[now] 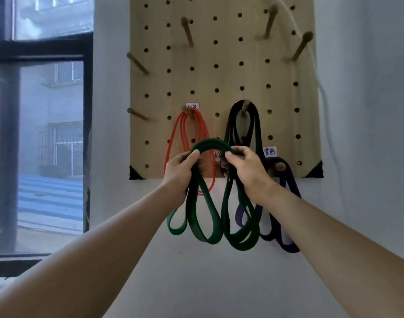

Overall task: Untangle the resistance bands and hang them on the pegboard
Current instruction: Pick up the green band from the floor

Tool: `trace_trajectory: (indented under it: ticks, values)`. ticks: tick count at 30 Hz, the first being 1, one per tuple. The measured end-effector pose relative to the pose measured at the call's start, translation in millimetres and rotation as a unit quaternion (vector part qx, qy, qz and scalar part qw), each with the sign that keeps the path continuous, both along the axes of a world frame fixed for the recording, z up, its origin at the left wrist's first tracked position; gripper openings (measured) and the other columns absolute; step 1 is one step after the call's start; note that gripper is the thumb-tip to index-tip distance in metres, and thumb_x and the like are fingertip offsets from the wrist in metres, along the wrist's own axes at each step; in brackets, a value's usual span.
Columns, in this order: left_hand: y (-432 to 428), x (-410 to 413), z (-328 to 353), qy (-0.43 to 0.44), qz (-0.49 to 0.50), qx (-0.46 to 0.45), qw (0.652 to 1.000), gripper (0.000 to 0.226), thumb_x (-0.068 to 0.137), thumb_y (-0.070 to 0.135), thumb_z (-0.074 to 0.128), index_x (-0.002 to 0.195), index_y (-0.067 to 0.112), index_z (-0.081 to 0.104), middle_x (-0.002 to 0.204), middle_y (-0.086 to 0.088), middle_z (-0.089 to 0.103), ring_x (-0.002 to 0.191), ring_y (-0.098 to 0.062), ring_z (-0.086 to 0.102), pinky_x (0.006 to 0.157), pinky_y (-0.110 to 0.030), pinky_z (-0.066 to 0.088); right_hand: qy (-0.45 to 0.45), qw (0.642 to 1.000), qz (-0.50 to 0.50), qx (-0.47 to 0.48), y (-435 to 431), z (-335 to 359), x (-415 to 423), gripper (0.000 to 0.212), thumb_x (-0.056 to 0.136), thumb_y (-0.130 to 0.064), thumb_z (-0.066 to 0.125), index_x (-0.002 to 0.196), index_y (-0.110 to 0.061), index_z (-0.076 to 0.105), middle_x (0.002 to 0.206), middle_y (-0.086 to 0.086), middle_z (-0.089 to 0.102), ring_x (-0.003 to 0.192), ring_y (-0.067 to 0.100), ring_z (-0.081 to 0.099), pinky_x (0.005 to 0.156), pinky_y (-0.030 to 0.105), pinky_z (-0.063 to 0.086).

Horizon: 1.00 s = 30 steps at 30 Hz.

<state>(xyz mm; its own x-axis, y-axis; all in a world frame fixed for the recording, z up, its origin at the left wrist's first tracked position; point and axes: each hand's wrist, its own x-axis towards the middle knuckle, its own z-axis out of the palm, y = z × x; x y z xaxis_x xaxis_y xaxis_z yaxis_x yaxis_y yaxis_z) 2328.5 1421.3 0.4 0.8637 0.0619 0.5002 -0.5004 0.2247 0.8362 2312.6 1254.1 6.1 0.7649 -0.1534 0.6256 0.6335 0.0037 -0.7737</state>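
- Holding the green band (pixel 210 145) gathered into several loops, with the top arc raised in front of the lower middle of the pegboard (pixel 219 53) and the long loops dangling below the board's bottom edge, over the wall (pixel 219 283).
- Pinching the arc at both ends: left grip (pixel 180 171) curled round the left side with the thumb on top, right grip (pixel 244 168) curled round the right side the same way.
- Judged as the last hanging step: red band (pixel 197 125), black band (pixel 253 125) and purple band (pixel 286 180) already on pegs.
- Cannot see a peg for the green one; probably hidden behind the arc, beside a scrap of label (pixel 218 154) just showing.
- Could catch only some strands on the peg if the arc goes on unevenly, letting the rest drop and the coil fall open.
- Could snag or drag the red loops just behind the left grip, or the black strands touching close behind the right grip, and pull either off its peg.
- Could re-tangle with the purple loops, overlapping the green ones low on the right.
- Tight room at the target: neighbours near on both sides, board edge just below.
- Open room above: bare pegs high on the board (pixel 187 31), two more at the left edge (pixel 136 113).
- Well apart to the left, a window (pixel 47 134); down the right edge, a white cord (pixel 325 99).
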Motion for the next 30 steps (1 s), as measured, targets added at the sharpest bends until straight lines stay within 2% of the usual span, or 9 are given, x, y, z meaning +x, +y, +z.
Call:
trace_trajectory:
  ticks: [4,6,8,11,15,19,22,26,30]
  values:
    - [-8.4,28.9,12.6,0.037,-0.054,-0.036,0.997,0.031,0.103,0.031,0.058,0.117,0.006,0.07,0.105,-0.015,0.078,0.098,-0.03,0.076,0.093,-0.045,0.06,0.015,1.0,0.006,-0.014,0.0,19.4,22.8,0.025,0.104,-0.022,0.055,0.127,-0.013,0.054,0.106,0.006,0.071,0.088,0.013,0.071,0.067,0.025,0.058]
    - [-13.5,39.3,8.4,0.066,-0.082,-0.035,0.994,0.036,0.105,0.033,0.054,0.12,0.005,0.068,0.105,-0.015,0.078,0.098,-0.03,0.076,0.092,-0.045,0.06,0.04,0.998,-0.018,-0.051,-2.2,19.4,37.5,0.024,0.104,-0.027,0.054,0.125,-0.015,0.054,0.109,0.007,0.07,0.094,0.018,0.07,0.081,0.035,0.06]
    - [-19.9,46.3,2.5,0.09,-0.088,-0.028,0.992,0.034,0.106,0.034,0.052,0.117,0.007,0.069,0.099,-0.012,0.079,0.092,-0.028,0.075,0.083,-0.042,0.061,0.05,0.992,-0.061,-0.096,-6.6,16.9,48.8,0.023,0.103,-0.031,0.055,0.121,-0.017,0.055,0.113,0.009,0.067,0.105,0.026,0.066,0.098,0.05,0.055]
    - [-31.5,56.1,-5.1,0.099,-0.086,-0.023,0.991,0.029,0.105,0.033,0.053,0.117,0.009,0.066,0.103,-0.014,0.076,0.095,-0.03,0.072,0.084,-0.048,0.061,0.037,0.984,-0.119,-0.126,-14.7,14.8,56.8,0.026,0.102,-0.03,0.058,0.122,-0.014,0.056,0.116,0.006,0.063,0.11,0.025,0.062,0.102,0.048,0.051]
    - [-40.9,70.2,-17.8,0.043,0.034,0.038,0.998,0.037,0.103,0.038,0.056,0.128,0.011,0.061,0.111,-0.009,0.071,0.1,-0.025,0.068,0.092,-0.043,0.056,-0.026,0.948,-0.214,-0.235,-23.0,0.3,58.3,0.03,0.102,-0.027,0.057,0.13,-0.017,0.051,0.109,-0.001,0.059,0.1,0.016,0.057,0.086,0.03,0.045]
    - [-38.6,72.5,-27.3,-0.012,0.168,0.092,0.981,0.036,0.103,0.038,0.055,0.13,0.015,0.059,0.115,-0.002,0.068,0.109,-0.023,0.063,0.095,-0.038,0.051,-0.065,0.899,-0.265,-0.344,-25.5,-16.5,64.3,0.017,0.1,-0.029,0.059,0.114,-0.03,0.05,0.093,-0.001,0.065,0.083,0.017,0.064,0.071,0.036,0.054]
    - [-38.1,70.2,-29.0,-0.036,0.216,0.156,0.963,0.032,0.104,0.037,0.052,0.127,0.016,0.06,0.113,-0.001,0.066,0.105,-0.021,0.062,0.086,-0.034,0.048,-0.082,0.858,-0.323,-0.392,-22.7,-21.9,64.8,0.015,0.096,-0.03,0.063,0.107,-0.026,0.053,0.088,0.002,0.054,0.08,0.025,0.059,0.064,0.034,0.046]
    - [-28.7,70.2,-31.9,-0.012,0.213,0.241,0.947,0.021,0.101,0.034,0.059,0.109,0.017,0.069,0.087,0.004,0.067,0.077,-0.013,0.06,0.062,-0.026,0.042,-0.112,0.815,-0.349,-0.45,-21.8,-24.4,57.8,0.024,0.095,-0.029,0.066,0.114,-0.017,0.058,0.092,-0.003,0.052,0.102,0.023,0.05,0.075,0.036,0.048]
    - [-16.2,63.3,-34.7,-0.027,0.163,0.33,0.929,0.018,0.101,0.027,0.06,0.107,0.022,0.075,0.078,0.002,0.068,0.067,-0.014,0.057,0.061,-0.027,0.044,-0.101,0.794,-0.33,-0.5,-28.9,-27.0,45.7,0.035,0.096,-0.033,0.064,0.125,-0.013,0.061,0.113,0.002,0.062,0.117,0.022,0.047,0.095,0.039,0.049]
